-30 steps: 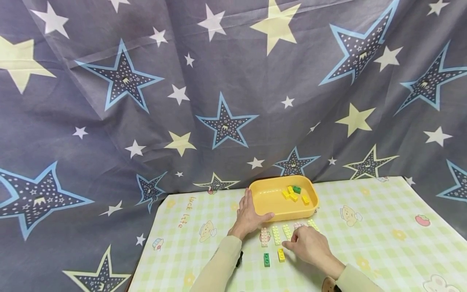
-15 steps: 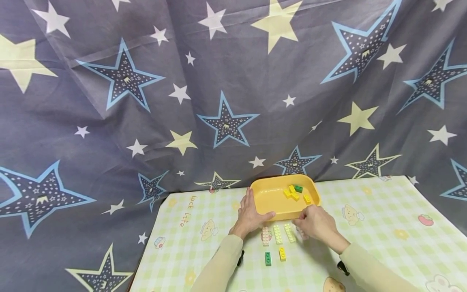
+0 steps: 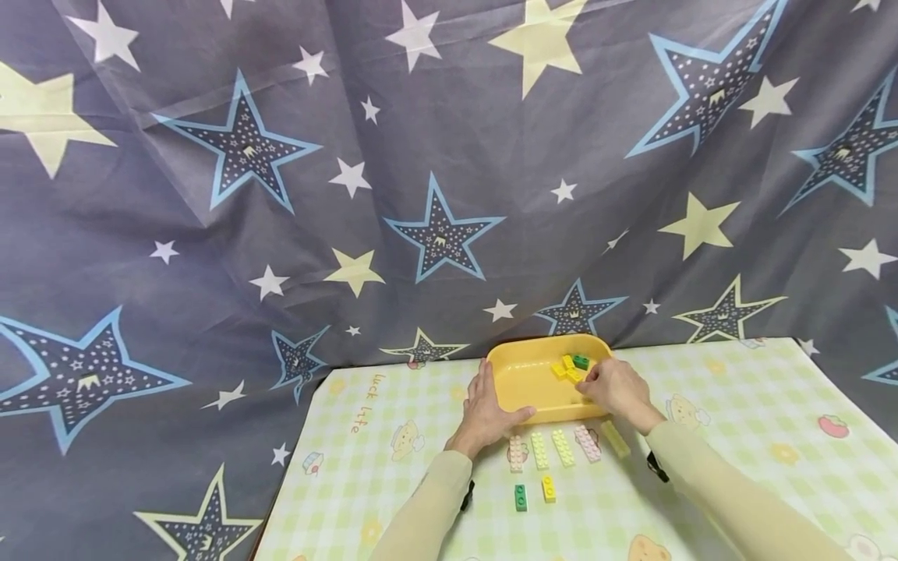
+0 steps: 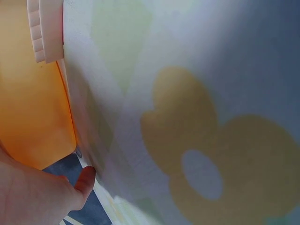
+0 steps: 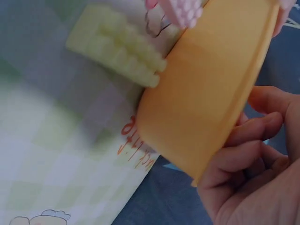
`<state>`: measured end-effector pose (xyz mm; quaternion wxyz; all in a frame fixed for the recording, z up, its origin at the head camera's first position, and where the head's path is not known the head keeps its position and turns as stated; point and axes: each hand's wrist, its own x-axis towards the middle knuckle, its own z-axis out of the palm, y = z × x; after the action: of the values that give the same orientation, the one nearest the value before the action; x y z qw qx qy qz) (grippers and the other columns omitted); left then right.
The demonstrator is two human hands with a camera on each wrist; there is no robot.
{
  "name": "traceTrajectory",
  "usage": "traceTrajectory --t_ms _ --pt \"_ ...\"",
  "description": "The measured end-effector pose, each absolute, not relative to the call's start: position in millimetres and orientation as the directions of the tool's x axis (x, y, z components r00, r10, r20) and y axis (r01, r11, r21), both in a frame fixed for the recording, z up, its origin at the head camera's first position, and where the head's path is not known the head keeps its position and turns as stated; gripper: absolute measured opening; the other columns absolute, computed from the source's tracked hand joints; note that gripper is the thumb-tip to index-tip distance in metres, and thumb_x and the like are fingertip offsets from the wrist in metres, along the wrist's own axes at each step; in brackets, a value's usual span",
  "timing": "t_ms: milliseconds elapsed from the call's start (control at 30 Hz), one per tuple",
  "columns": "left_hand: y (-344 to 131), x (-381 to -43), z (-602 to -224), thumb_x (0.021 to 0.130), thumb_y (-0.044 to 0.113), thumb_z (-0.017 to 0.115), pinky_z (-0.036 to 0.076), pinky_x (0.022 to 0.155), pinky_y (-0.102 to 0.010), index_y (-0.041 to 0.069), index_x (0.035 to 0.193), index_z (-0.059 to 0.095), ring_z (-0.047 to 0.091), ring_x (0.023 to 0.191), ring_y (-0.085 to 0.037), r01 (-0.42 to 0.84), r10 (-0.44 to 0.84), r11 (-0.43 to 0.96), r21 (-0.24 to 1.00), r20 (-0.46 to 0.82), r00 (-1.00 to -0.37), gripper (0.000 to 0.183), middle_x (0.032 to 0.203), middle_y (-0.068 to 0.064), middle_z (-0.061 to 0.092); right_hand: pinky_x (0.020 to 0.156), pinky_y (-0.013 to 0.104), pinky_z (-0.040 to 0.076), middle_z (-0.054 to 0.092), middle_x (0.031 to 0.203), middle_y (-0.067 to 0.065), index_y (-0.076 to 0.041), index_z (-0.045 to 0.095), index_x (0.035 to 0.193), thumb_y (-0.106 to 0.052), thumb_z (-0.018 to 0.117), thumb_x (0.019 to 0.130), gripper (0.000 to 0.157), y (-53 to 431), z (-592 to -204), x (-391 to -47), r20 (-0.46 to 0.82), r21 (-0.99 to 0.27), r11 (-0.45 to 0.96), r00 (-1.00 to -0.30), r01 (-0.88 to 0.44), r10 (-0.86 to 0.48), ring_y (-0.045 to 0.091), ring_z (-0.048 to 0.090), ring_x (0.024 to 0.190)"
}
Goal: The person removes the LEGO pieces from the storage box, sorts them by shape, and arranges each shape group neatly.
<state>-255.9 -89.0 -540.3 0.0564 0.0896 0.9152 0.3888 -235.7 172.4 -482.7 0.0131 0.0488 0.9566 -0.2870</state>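
Right hand (image 3: 619,392) curled over the end of the tray (image 3: 519,386), loose yellow blocks (image 3: 569,374) just beside its fingertips

From my end of the link, the head view puts the tray at the lower middle of the frame; the right hand is at its right end, fingers bent in over the rim; I cannot tell whether they pinch anything, since the hand itself covers that spot; the loose yellow blocks lie in the tray's right half, just left of those fingertips, with a dark green block (image 3: 581,362) just above the fingertips in the frame; the left hand (image 3: 484,414) has a wide spread on the tray's lower left corner, fingers along the left end, thumb against the near side; below the tray I see a row on the checked cloth (image 3: 351,499): left pink brick (image 3: 516,453), first pale brick (image 3: 539,451), second pale brick (image 3: 563,448), right pink brick (image 3: 588,443) and last pale brick (image 3: 615,439), this one nearest the right wrist; lower in the frame, a two-stud green block (image 3: 521,498) sits left of a two-stud yellow block (image 3: 549,489), both well apart from the right hand; my right wrist view shows its bent fingers at lower right, against the tray's rim, whatever they may hold hidden
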Motion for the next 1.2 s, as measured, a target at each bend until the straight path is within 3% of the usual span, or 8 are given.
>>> traceTrajectory --t_ms 433,800,900,1033,1100,1200 --pt "-88.1 -257.5 -539.6 0.087 0.060 0.086 0.017 0.138 -0.068 0.014 0.177 0.001 0.013 0.172 -0.035 0.123 0.209 0.690 0.713 -0.034 -0.977 0.133 0.188 -0.004 0.002 0.055 0.031 0.043 0.071 0.073 0.004 -0.013 0.076 0.073 -0.023 0.078 0.094 0.022 177.2 -487.1 -265.4 0.001 -0.501 0.865 -0.999 0.031 0.036 0.020 0.060 0.067" --pt "-86.7 -257.3 -541.9 0.086 0.061 0.086 0.017 0.139 -0.065 0.017 0.178 0.002 0.013 0.173 -0.033 0.115 0.197 0.690 0.715 -0.033 -0.980 0.132 0.188 -0.002 0.003 0.057 0.032 0.046 0.074 0.078 0.006 -0.009 0.079 0.082 -0.021 0.078 0.096 0.018 167.3 -503.1 -280.2 -0.098 -0.487 0.870 -0.994 0.085 0.043 0.019 0.061 0.064" --pt "-86.6 -256.8 -541.7 0.086 0.062 0.086 0.017 0.138 -0.066 0.016 0.178 0.002 0.014 0.173 -0.034 0.115 0.196 0.691 0.714 -0.031 -0.980 0.133 0.188 -0.003 0.003 0.055 0.031 0.044 0.071 0.074 0.004 -0.010 0.076 0.078 -0.020 0.078 0.094 0.018 167.0 -506.3 -283.0 -0.064 -0.483 0.872 -0.997 0.075 0.050 0.018 0.058 0.062" --pt "-86.6 -255.8 -541.5 0.086 0.061 0.087 0.017 0.138 -0.066 0.015 0.178 0.002 0.013 0.173 -0.034 0.112 0.195 0.688 0.717 -0.034 -0.980 0.133 0.188 -0.005 0.003 0.054 0.032 0.037 0.055 0.065 0.001 -0.013 0.061 0.068 -0.012 0.073 0.088 0.023 167.4 -510.3 -286.9 -0.019 -0.475 0.878 -0.998 0.055 0.053 0.018 0.049 0.059" --pt "-86.7 -255.8 -541.4 0.086 0.061 0.087 0.017 0.139 -0.066 0.014 0.178 0.002 0.013 0.173 -0.034 0.110 0.193 0.689 0.717 -0.035 -0.981 0.133 0.188 -0.005 0.004 0.055 0.034 0.038 0.053 0.066 0.003 -0.013 0.060 0.071 -0.009 0.071 0.085 0.019 166.9 -511.4 -288.6 -0.003 -0.465 0.884 -0.999 0.041 0.044 0.021 0.049 0.061" --pt "-86.7 -256.4 -542.2 0.086 0.060 0.087 0.016 0.139 -0.065 0.015 0.178 0.002 0.013 0.173 -0.033 0.107 0.190 0.692 0.714 -0.038 -0.981 0.133 0.188 -0.004 0.004 0.058 0.039 0.046 0.064 0.077 0.008 -0.009 0.071 0.086 -0.005 0.068 0.084 0.006 166.0 -512.6 -290.4 0.009 -0.444 0.896 -0.999 0.027 0.034 0.025 0.056 0.068"
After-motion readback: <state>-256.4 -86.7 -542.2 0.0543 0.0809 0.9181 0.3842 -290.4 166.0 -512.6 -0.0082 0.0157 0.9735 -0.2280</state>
